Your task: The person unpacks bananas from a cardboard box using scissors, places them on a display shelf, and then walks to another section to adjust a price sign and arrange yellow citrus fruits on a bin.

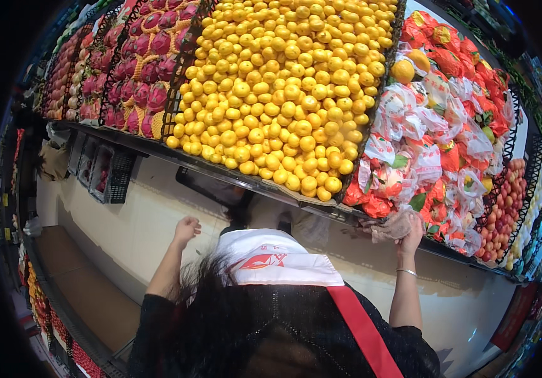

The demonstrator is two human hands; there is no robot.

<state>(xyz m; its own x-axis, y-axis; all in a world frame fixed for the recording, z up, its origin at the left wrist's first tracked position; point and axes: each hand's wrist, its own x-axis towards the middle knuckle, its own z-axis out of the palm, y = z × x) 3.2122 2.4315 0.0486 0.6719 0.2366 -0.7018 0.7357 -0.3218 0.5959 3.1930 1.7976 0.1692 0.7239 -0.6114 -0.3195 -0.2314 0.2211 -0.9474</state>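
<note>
My right hand grips a crumpled, greyish cloth at the front edge of the fruit stand, beside oranges or similar fruit in red and clear plastic wrappings. My left hand hangs over the floor at the left with its fingers curled; nothing shows in it. Ahead of me a large sloping heap of small yellow-orange mandarins fills the middle of the stand.
Dragon fruit lies left of the mandarins behind a black lattice divider. Reddish round fruit is at the far right. Black crates stand below the stand's edge. A brown-topped bench or counter lies at the lower left.
</note>
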